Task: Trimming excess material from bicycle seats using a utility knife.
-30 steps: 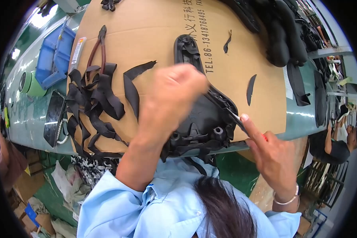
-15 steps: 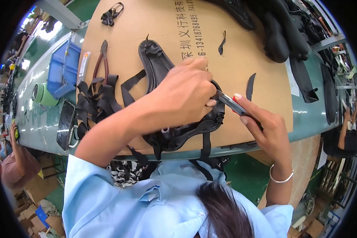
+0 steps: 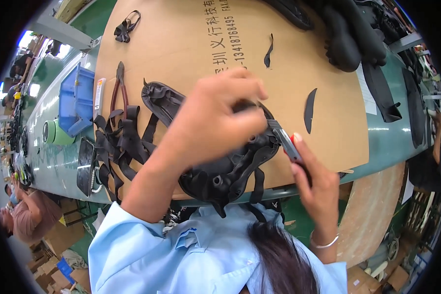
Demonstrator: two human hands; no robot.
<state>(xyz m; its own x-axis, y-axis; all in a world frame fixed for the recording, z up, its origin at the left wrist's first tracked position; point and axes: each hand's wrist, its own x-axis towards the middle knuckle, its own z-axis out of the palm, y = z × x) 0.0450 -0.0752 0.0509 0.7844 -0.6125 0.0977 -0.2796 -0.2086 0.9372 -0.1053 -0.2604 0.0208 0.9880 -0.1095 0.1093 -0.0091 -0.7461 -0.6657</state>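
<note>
Pressing black pad [image 3: 220,171] under fingers [image 3: 240,93]

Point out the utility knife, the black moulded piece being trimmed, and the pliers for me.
utility knife [image 3: 283,137]: head view, on its metal blade.
black moulded piece [image 3: 220,179]: head view, on its lower body.
pliers [image 3: 118,85]: head view, near the pivot, above the red handles.

One brown corrugated cardboard sheet [image 3: 181,44] covers the bench, with one black moulded foam pad with straps [image 3: 220,171] on it and one heap of loose black webbing straps [image 3: 117,142], too tangled to count. There are two thin black crescent-shaped offcuts [image 3: 309,110], one pair of red-handled pliers [image 3: 116,90], one blue plastic bin [image 3: 77,100], one green tape roll [image 3: 54,132] and one metal-bladed utility knife [image 3: 285,139].
</note>
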